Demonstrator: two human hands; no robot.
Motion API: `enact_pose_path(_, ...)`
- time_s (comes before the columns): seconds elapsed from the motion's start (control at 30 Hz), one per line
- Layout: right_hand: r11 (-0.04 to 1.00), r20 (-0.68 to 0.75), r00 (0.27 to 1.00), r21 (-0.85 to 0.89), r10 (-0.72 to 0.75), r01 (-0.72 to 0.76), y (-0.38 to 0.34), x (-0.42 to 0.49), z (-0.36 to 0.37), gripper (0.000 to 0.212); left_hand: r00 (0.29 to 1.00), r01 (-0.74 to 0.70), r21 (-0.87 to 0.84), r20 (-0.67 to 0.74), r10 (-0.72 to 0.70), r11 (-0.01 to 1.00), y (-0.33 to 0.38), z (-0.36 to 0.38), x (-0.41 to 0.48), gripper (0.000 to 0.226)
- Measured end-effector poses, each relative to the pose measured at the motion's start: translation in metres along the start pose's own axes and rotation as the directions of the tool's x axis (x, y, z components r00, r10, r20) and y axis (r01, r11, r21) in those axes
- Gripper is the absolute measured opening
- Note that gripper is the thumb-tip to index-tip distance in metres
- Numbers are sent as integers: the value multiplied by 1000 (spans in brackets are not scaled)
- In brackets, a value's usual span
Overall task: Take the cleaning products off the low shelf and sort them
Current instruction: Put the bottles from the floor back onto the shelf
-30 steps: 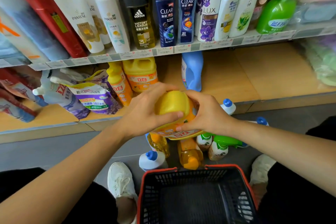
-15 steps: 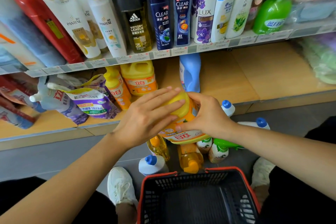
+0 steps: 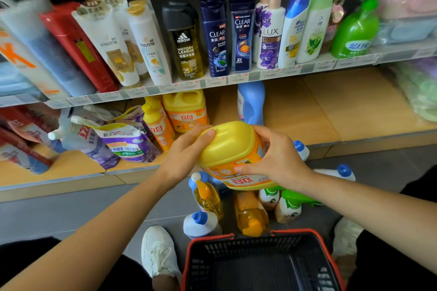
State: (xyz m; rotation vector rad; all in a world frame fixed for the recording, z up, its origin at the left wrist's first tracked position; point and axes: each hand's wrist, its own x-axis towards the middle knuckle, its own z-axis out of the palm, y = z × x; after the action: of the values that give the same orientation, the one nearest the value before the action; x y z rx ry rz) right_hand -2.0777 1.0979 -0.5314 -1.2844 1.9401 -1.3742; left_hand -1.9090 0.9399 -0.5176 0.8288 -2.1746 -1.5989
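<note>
2 hands clamp the big yellow-orange plastic detergent jug (image 3: 233, 149): L hand (image 3: 186, 156) and R hand (image 3: 276, 160) on opposite sides. Jug hangs betw. low wooden shelf (image 3: 307, 111) & floor bottles (image 3: 250, 215), long axis tilted shelf-ward, equally near both.

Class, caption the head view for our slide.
Yellow plastic detergent jug held by left hand and right hand, before wooden shelf.

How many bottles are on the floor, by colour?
White bottles with blue caps: 3
Orange bottles: 2
Pale bottles with green caps: 2
Green bottle: 1
Total: 8 in clear view; the held yellow jug hides part of the floor.
</note>
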Motion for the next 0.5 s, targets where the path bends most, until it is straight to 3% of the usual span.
enact_pose_path(0.2, 999, 12, 999, 22, 36, -37, 4, 2, -1, 82, 999, 10, -100, -42, -15, 995, -2, -3, 1, 28)
enact_pose_path(0.5, 974, 3, 989, 174, 145, -144, 3, 9, -2, 81, 947, -319, 217, 34, 320, 923, -4, -1, -10, 48)
